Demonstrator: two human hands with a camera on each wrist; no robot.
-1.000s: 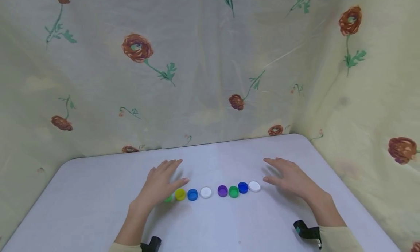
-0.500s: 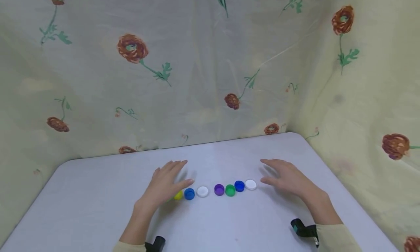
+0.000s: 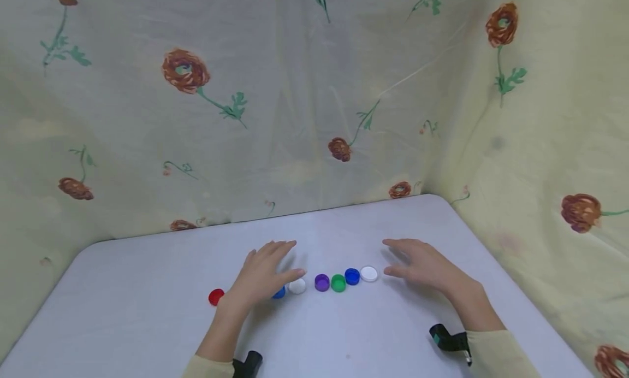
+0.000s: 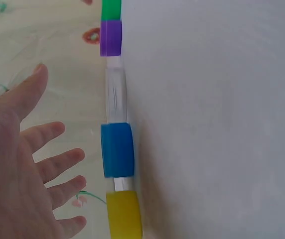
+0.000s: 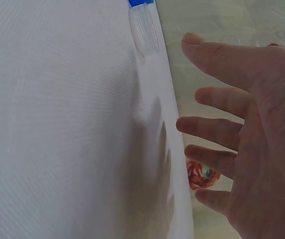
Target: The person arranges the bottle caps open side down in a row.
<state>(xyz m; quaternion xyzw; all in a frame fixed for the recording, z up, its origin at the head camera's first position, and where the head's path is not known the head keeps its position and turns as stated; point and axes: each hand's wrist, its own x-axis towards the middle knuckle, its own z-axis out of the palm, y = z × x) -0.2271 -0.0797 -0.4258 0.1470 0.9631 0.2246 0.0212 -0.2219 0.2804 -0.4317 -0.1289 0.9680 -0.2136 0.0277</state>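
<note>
Several small round bottle caps lie in a row on the white table. In the head view my left hand (image 3: 262, 277) hovers over the row's left part, fingers spread, holding nothing. Left of its wrist shows a red cap (image 3: 216, 296); by its thumb are a blue cap (image 3: 278, 293), partly covered, and a whitish clear cap (image 3: 297, 286). The left wrist view also shows a yellow cap (image 4: 124, 215). Farther right lie a purple cap (image 3: 321, 282), a green cap (image 3: 338, 283), a dark blue cap (image 3: 352, 276) and a clear cap (image 3: 369, 273). Beside that last one my right hand (image 3: 427, 264) hovers, fingers extended, holding nothing.
The white table (image 3: 132, 290) has rounded far corners. A flower-patterned curtain (image 3: 275, 148) hangs behind it and along the sides. A black wrist camera (image 3: 448, 338) juts from the right sleeve, and another black camera (image 3: 249, 362) from the left.
My left hand has moved right along the row, uncovering the red cap and covering the yellow one. The right hand keeps nearly the same place beside the clear cap. The head view has shifted slightly.
</note>
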